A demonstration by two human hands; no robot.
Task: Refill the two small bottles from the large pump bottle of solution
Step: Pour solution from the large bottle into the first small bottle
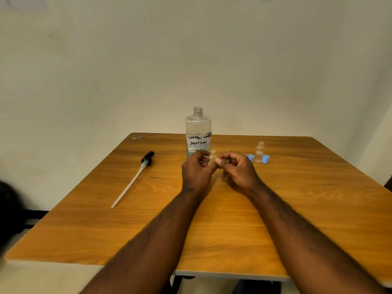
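The small clear bottle (212,156) I was working on sat uncapped between my two hands, just in front of the large bottle (198,132), above the middle of the wooden table (297,209). My left hand (197,169) curled its fingers around the little bottle's body and gripped it; my right hand (237,168) was closed at the bottle's other side, thumb touching it, though I could not tell whether it pinched anything of its own. The large bottle stood upright behind, open-necked, with a handwritten label reading "solution". To my right stood the second small bottle (259,151), uncapped, with two blue caps (265,159) beside its base. The pump head (147,158) with its long tube lay flat on the table to my left, well apart.
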